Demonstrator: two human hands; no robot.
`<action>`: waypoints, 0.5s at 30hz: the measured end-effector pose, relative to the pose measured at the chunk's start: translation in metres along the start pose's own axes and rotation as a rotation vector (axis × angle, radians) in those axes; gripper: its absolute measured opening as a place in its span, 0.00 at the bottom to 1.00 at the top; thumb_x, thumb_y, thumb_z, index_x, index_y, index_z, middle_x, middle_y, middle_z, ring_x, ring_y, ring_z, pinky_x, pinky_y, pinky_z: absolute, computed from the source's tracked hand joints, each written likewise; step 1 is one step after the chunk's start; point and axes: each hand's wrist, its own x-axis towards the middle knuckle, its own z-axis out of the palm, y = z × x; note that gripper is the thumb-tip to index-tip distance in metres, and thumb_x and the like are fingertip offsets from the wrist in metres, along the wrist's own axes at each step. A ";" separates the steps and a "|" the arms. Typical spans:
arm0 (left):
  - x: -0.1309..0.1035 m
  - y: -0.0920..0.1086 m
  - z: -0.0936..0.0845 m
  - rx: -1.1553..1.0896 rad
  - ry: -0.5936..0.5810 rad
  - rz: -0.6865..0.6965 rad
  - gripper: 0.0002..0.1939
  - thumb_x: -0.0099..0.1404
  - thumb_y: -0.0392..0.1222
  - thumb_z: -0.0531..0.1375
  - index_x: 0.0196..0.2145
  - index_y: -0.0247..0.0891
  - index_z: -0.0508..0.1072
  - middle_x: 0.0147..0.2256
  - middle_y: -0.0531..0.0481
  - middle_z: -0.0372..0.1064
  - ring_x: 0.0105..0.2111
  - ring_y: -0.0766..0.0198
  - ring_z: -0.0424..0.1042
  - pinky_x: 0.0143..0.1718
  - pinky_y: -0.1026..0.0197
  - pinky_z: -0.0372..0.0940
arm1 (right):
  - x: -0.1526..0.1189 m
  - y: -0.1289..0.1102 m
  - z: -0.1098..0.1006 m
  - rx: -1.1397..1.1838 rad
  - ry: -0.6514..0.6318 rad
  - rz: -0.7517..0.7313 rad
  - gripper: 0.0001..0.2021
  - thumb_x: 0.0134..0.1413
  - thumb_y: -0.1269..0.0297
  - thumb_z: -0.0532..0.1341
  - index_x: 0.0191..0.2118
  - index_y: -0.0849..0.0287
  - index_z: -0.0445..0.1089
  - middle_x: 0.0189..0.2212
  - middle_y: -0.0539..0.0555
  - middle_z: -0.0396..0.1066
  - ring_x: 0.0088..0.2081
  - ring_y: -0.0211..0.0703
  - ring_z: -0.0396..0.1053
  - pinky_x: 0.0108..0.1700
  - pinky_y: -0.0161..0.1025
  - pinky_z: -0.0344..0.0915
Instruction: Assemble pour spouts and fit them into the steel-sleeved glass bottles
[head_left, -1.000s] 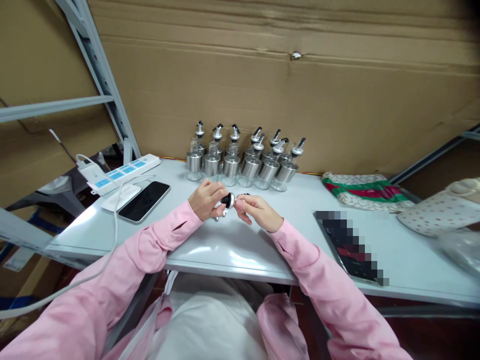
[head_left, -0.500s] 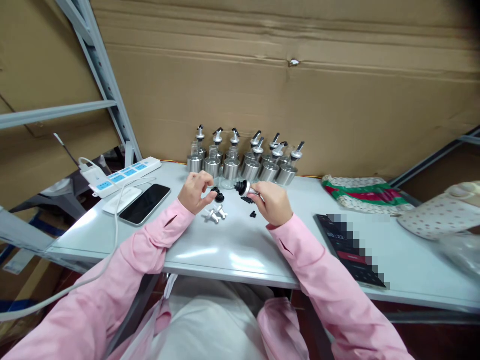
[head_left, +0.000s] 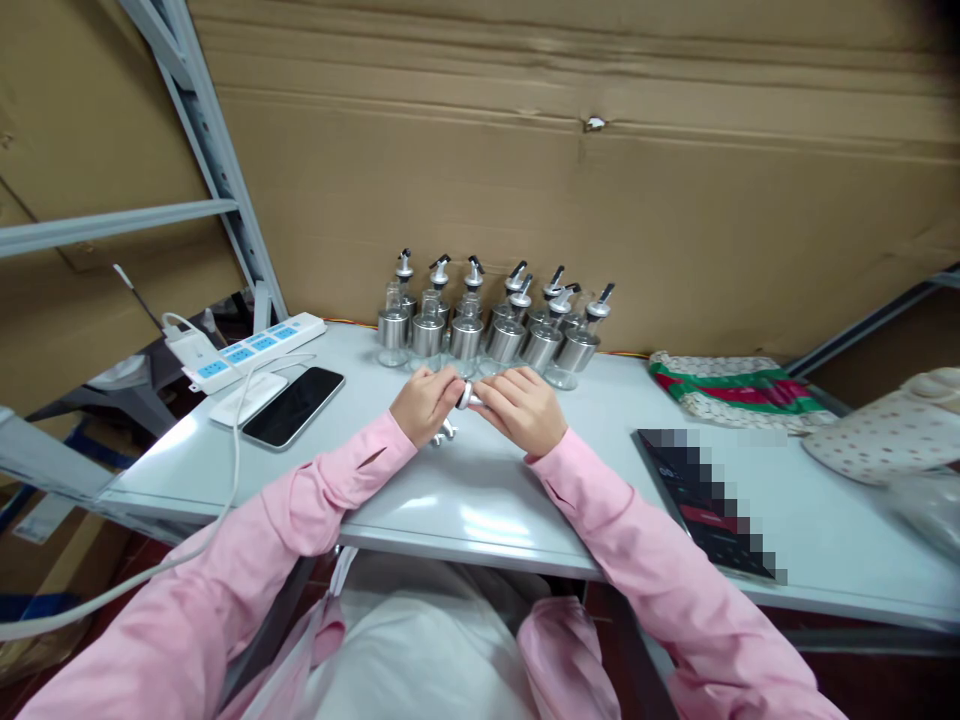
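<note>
My left hand point(head_left: 426, 404) and my right hand point(head_left: 529, 408) meet above the table. Between them is a silver bottle pourer point(head_left: 470, 397). My right fingers are closed around its spout end, while my left fingers pinch its black stopper end, mostly hidden by them. Silver spout pieces point(head_left: 445, 434) lie on the table just below my left hand, partly covered by it. Behind my hands stand several glass oil bottles point(head_left: 466, 337) with steel sleeves. Some carry pourers with black flip caps; those at the front left have bare glass necks.
To the left lie a black-screened phone point(head_left: 294, 407), a white power strip point(head_left: 259, 350) and a white cable point(head_left: 236, 470). A dark tablet point(head_left: 694, 500), partly pixelated, is on the right, near a patterned cloth point(head_left: 739, 390) and a dotted bag point(head_left: 885, 435). Cardboard point(head_left: 480, 180) walls the back.
My left hand has moved right and closed on the pourer's black stopper end. My right hand has shifted slightly left with the pourer. Small black parts on the table are now covered.
</note>
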 end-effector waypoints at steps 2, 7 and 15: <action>-0.001 0.001 -0.001 -0.091 -0.034 -0.051 0.24 0.67 0.56 0.36 0.26 0.39 0.58 0.20 0.54 0.59 0.22 0.66 0.58 0.28 0.61 0.56 | 0.002 -0.002 -0.002 -0.015 0.039 -0.006 0.08 0.58 0.64 0.54 0.34 0.61 0.67 0.27 0.54 0.71 0.30 0.40 0.61 0.37 0.38 0.52; -0.003 0.007 -0.002 -0.399 -0.154 -0.197 0.22 0.66 0.57 0.37 0.27 0.39 0.55 0.18 0.58 0.52 0.18 0.69 0.55 0.23 0.64 0.54 | 0.002 -0.007 -0.007 -0.075 0.121 0.050 0.08 0.58 0.62 0.55 0.32 0.57 0.68 0.29 0.53 0.71 0.36 0.41 0.62 0.43 0.41 0.49; -0.006 0.006 0.001 -0.520 -0.232 -0.250 0.23 0.64 0.63 0.39 0.29 0.39 0.54 0.17 0.60 0.49 0.16 0.70 0.52 0.20 0.64 0.52 | -0.002 -0.004 -0.008 -0.118 0.025 0.072 0.11 0.60 0.60 0.51 0.32 0.58 0.68 0.30 0.52 0.71 0.39 0.43 0.61 0.46 0.44 0.45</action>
